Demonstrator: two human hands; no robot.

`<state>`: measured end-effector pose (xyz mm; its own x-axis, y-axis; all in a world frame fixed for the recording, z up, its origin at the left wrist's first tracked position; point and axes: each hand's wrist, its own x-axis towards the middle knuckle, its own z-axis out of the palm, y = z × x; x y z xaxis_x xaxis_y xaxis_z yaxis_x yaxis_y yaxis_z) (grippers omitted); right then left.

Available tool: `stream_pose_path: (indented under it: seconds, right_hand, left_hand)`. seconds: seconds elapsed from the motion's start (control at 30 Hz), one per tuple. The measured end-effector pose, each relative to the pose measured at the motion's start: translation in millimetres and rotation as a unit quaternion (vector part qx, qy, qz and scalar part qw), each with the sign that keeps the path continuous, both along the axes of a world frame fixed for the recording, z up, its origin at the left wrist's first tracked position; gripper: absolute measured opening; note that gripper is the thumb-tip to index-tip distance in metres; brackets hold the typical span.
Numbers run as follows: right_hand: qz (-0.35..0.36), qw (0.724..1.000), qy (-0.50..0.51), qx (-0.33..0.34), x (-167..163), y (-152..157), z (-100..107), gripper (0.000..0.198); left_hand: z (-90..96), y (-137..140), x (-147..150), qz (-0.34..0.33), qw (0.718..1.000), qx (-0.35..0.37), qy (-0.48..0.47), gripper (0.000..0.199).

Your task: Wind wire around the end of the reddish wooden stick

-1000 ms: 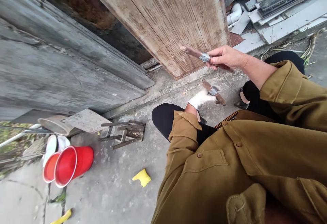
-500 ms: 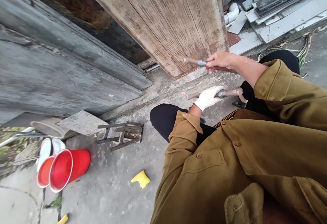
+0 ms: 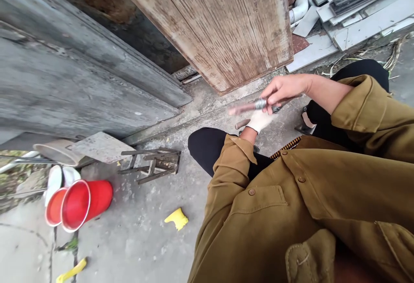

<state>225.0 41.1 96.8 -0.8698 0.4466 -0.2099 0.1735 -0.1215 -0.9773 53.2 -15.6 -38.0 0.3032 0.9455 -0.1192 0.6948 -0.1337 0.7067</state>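
Observation:
My right hand is bare and closed around a wire-bound stick. Silvery wire is coiled round it beside my fingers, and its pale tip is smeared by motion. Below and partly behind it, my left hand wears a white glove and grips a second wire-bound stick. One brown end of that stick sticks out on the left; most of the rest is covered by my right hand. The two sticks cross in view, and whether they touch I cannot tell.
Ahead is a worn wooden door panel, with a grey plank door to its left. Tile offcuts lie at upper right. A small wooden stool, a red bucket and a yellow scrap are on the concrete.
My right hand has come down and nearer to my left hand, bringing its stick across the gloved hand. The left hand keeps its hold in about the same place. The view has shifted slightly.

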Motion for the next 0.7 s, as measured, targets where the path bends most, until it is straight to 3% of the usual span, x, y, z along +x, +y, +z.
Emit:
stream_pose_path:
  seconds: [0.1, 0.2, 0.33, 0.47, 0.53, 0.7]
  right_hand:
    - [-0.200, 0.976, 0.071, -0.048, 12.7, 17.0, 0.1, 0.009]
    - [-0.381, 0.917, 0.086, -0.086, 21.6, 36.4, -6.8, 0.012]
    - [-0.539, 0.828, 0.096, -0.121, 35.7, 55.5, -17.1, 0.019]
    - [-0.602, 0.778, 0.080, -0.163, 45.7, 67.5, -32.4, 0.019]
    - [-0.619, 0.760, 0.067, -0.184, 47.0, 70.8, -39.1, 0.017]
    - [-0.653, 0.733, 0.070, -0.181, 48.1, 72.9, -38.4, 0.019]
  left_hand:
    - [8.7, 1.1, -6.8, -0.081, 0.989, 0.055, 0.114, 0.059]
    - [10.6, -3.2, -9.6, -0.149, 0.955, 0.141, 0.214, 0.067]
    - [2.6, -6.4, -15.6, -0.149, 0.937, 0.221, 0.225, 0.059]
    - [-6.1, -6.4, -26.9, -0.106, 0.928, 0.317, 0.163, 0.047]
    - [-6.0, -7.5, -29.7, -0.061, 0.935, 0.329, 0.119, 0.044]
    - [6.6, -4.0, -27.2, 0.158, 0.971, 0.175, -0.028, 0.053]
